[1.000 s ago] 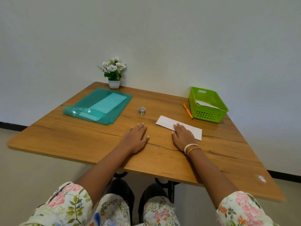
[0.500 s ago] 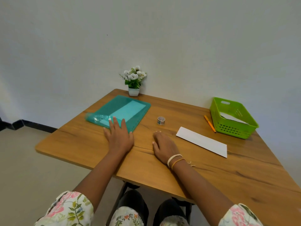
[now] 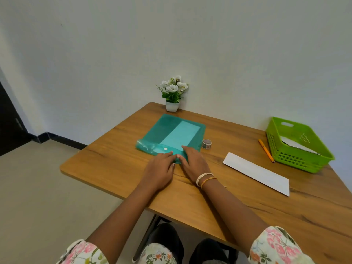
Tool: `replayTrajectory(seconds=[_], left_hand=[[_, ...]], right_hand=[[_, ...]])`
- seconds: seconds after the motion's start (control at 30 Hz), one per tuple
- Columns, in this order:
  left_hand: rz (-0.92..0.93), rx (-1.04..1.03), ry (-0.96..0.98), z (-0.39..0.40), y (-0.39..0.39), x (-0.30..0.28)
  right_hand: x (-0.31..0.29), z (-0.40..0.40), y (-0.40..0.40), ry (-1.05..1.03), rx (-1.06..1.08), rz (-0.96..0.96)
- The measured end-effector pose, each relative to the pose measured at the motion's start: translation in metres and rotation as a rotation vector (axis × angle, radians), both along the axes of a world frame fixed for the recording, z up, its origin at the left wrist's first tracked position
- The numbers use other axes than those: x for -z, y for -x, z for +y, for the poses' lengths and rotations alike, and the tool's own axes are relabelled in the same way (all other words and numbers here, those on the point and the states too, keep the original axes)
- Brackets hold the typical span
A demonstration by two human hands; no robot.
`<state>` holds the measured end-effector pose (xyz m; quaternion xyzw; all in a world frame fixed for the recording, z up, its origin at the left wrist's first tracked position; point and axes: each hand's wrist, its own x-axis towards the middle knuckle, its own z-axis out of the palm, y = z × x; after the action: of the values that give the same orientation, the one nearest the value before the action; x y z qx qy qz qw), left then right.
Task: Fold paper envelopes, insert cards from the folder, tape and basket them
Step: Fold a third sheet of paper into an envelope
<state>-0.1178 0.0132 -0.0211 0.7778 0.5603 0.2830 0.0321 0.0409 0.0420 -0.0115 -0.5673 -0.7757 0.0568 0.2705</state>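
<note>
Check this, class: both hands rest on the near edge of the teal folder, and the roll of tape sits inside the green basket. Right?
Not quite. The head view shows the roll of tape on the table beside the teal folder, not inside the green basket. Both the left hand and the right hand do rest on the folder's near edge.

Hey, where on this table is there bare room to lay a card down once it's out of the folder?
Bare wood lies between the right hand and the white paper, and along the near edge of the table. The far right is crowded: pen tight beside the basket, tape roll close by the folder.
</note>
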Motion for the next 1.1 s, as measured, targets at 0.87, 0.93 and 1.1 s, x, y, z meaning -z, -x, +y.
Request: replayTrajectory(seconds=[0.87,0.93,1.1], left_hand=[[-0.113,-0.565,0.095,-0.008,0.002,-0.010],[-0.112,-0.582,0.148,-0.006,0.001,-0.012],[-0.052,-0.596,0.218,-0.003,0.003,-0.013]], right_hand=[[0.000,-0.022,0.008,-0.086,0.044,0.018],[-0.001,-0.023,0.009,-0.086,0.064,0.001],[-0.002,-0.022,0.009,-0.087,0.049,0.032]])
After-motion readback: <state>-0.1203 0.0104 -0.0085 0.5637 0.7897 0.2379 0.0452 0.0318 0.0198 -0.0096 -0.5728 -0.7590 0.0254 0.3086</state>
